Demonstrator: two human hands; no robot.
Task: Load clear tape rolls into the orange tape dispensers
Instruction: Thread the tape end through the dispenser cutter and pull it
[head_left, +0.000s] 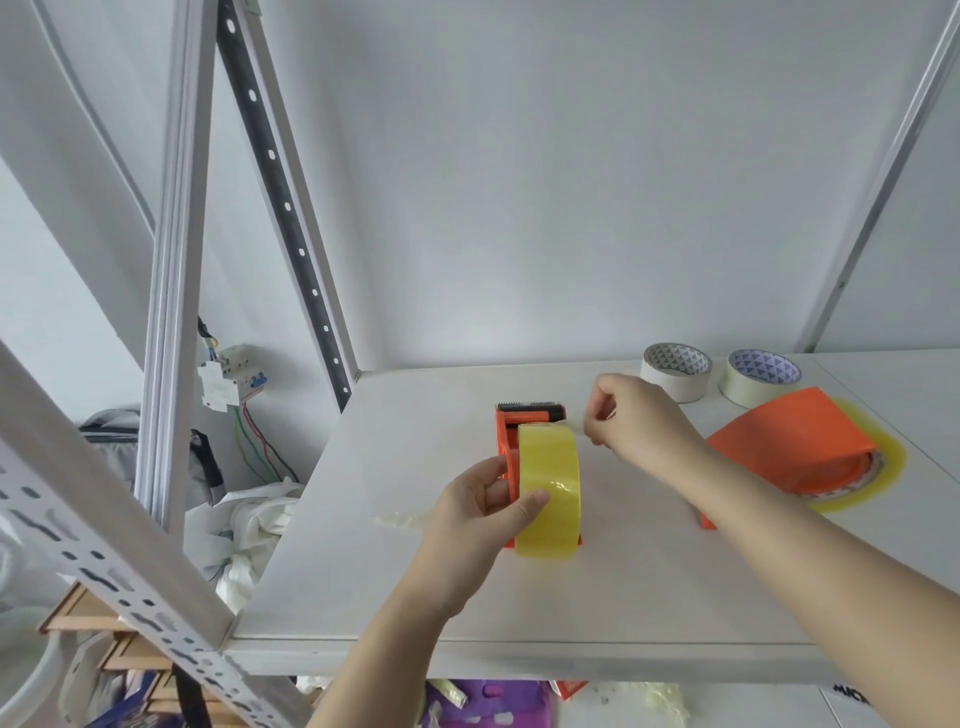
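Observation:
An orange tape dispenser (506, 441) stands on the white shelf (395, 571) with a yellowish clear tape roll (550, 467) seated in it. My left hand (478, 514) grips the roll and the dispenser's side, thumb on the roll's face. My right hand (634, 421) pinches the tape's loose end (569, 425) just right of the dispenser's black roller and toothed blade (530, 408). A second orange dispenser (789, 441) with a clear roll (878, 467) lies to the right, behind my right forearm.
Two white masking tape rolls (675, 370) (761, 376) stand at the shelf's back right. A crumpled strip of tape (402, 519) lies left of my left hand. Perforated metal rack posts (176, 260) rise on the left; cloth and clutter sit below.

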